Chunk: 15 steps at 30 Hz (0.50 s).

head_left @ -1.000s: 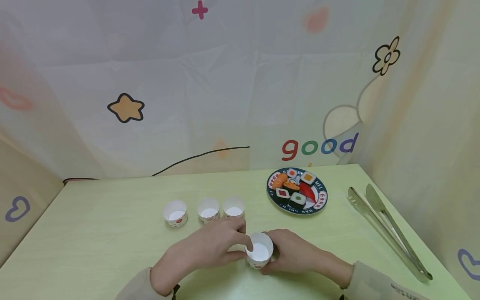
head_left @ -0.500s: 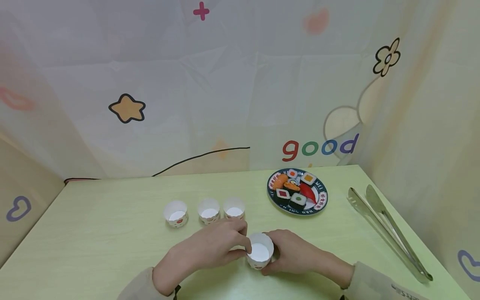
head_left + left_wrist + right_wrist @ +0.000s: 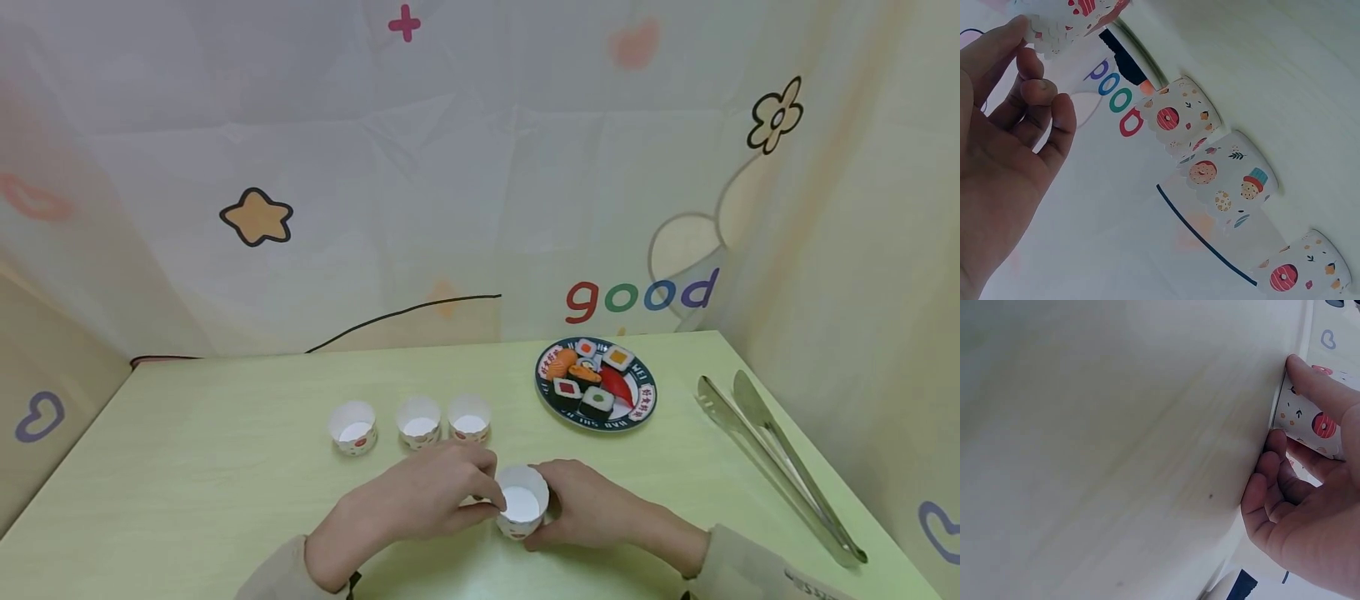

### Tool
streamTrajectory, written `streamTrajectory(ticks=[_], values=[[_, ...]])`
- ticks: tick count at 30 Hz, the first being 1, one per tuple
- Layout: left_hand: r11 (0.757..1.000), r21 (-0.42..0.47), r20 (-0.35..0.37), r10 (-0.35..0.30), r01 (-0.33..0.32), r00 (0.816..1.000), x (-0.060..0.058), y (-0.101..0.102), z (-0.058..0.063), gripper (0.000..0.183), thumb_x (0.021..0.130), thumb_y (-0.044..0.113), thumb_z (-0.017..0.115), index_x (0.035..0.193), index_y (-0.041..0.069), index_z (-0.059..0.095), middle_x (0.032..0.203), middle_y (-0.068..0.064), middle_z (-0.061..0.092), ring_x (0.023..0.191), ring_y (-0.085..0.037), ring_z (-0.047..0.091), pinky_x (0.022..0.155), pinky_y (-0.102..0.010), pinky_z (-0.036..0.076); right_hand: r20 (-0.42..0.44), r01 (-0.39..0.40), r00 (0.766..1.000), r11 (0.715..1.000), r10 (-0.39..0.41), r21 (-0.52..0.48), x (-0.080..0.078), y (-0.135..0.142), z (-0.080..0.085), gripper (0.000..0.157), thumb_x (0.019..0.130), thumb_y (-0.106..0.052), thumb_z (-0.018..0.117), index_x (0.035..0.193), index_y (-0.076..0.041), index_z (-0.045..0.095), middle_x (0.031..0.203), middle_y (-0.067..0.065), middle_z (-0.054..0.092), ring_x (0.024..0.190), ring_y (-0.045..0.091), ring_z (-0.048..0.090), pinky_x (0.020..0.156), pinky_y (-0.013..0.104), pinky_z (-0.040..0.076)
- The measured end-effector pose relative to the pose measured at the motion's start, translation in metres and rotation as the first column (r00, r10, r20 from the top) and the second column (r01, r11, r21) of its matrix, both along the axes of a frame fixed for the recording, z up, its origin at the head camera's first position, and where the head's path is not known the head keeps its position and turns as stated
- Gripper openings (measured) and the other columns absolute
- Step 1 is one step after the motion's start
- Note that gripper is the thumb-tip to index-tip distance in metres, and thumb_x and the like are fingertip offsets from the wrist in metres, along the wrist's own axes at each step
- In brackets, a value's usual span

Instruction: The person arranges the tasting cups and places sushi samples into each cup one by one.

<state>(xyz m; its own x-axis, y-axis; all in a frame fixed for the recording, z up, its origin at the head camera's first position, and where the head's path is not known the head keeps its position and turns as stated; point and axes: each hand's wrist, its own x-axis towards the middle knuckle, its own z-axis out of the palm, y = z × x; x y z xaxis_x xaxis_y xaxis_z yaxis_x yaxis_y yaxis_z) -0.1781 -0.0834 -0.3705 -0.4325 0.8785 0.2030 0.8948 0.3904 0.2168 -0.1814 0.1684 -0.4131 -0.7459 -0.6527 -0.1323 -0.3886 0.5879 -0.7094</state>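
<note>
A white paper cupcake cup (image 3: 521,504) with a printed pattern stands upright on the table between both hands. My left hand (image 3: 420,492) pinches its left rim, the thumb against the scalloped edge in the left wrist view. Around its right side my right hand (image 3: 588,504) holds the cup, thumb and fingers on opposite sides in the right wrist view. Just beyond the left hand sit three more paper cups: a left one (image 3: 352,428), a middle one (image 3: 418,422) and a right one (image 3: 470,419). Donut prints show on them in the left wrist view.
A dark-rimmed plate (image 3: 642,407) with several sushi pieces lies at the back, right of the cups. Metal tongs (image 3: 780,467) rest along the table's right side. A patterned cloth (image 3: 420,183) hangs behind the table (image 3: 225,467).
The left fingertips shift slightly at the cup's rim. The right hand, the cups, the plate and the tongs stay put; the head view drifts a little.
</note>
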Motion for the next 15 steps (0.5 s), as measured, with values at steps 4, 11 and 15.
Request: streamTrajectory(ticks=[4, 11, 15], values=[[0.999, 0.034, -0.013, -0.019, 0.019, 1.0, -0.0002, -0.0004, -0.0013, 0.003, 0.092, 0.018, 0.08, 0.094, 0.02, 0.081, 0.079, 0.011, 0.053, 0.073, -0.002, 0.046, 0.069, -0.013, 0.036, -0.011, -0.008, 1.0, 1.0, 0.008, -0.015, 0.0009, 0.0007, 0.0007, 0.052, 0.079, -0.03, 0.092, 0.123, -0.017, 0.067, 0.113, -0.016, 0.067, 0.103, 0.006, 0.06, 0.098, 0.036, 0.049], [0.99, 0.111, -0.081, -0.076, 0.084, 0.994, -0.0008, 0.0003, -0.0009, 0.004, 0.092, 0.016, 0.079, 0.094, 0.019, 0.08, 0.078, 0.012, 0.054, 0.072, -0.001, 0.046, 0.071, -0.013, 0.037, -0.023, -0.014, 1.0, 0.999, 0.013, -0.038, 0.0014, 0.0014, 0.0004, 0.05, 0.078, -0.028, 0.092, 0.12, -0.017, 0.067, 0.111, -0.016, 0.067, 0.1, 0.005, 0.061, 0.096, 0.034, 0.05], [0.981, 0.156, -0.119, -0.094, 0.112, 0.988, -0.0014, 0.0008, -0.0007, 0.005, 0.093, 0.014, 0.078, 0.094, 0.019, 0.08, 0.081, 0.012, 0.058, 0.074, -0.001, 0.048, 0.074, -0.015, 0.04, -0.009, -0.013, 1.0, 0.999, 0.013, -0.052, 0.0017, 0.0017, 0.0002, 0.052, 0.079, -0.027, 0.092, 0.123, -0.018, 0.066, 0.113, -0.016, 0.067, 0.103, 0.006, 0.062, 0.098, 0.035, 0.05]])
